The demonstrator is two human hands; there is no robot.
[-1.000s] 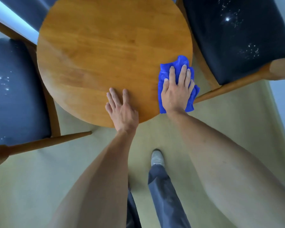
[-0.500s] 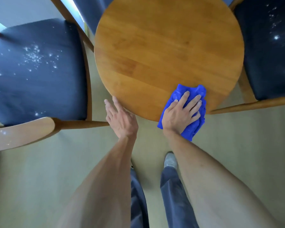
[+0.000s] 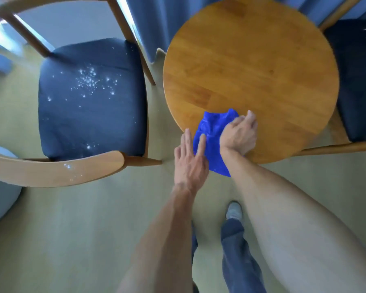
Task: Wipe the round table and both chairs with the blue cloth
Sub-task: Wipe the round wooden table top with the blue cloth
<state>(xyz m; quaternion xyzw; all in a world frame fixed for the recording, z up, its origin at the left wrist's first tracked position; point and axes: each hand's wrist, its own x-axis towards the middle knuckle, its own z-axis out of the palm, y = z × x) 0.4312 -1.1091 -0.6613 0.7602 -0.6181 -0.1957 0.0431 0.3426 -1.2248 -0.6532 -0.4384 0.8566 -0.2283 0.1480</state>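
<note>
1. At the table's (image 3: 251, 66) near edge: cloth (image 3: 211, 132), blue, bunched, partly on the round wooden top and partly hanging past the rim.
2. Right hand (image 3: 239, 132): on the cloth's right side, fingers curled, gripping it against the top.
3. Left hand (image 3: 189, 159): just off the rim, fingers straight, fingertips touching the cloth's left side.
4. Left chair (image 3: 91, 100): beside the table's left edge; dark seat with white specks, more specks on its wooden backrest.
5. Right chair (image 3: 359, 81): against the table's right edge; dark seat, white specks.
6. Foot (image 3: 234, 210): on the floor below the near edge.
</note>
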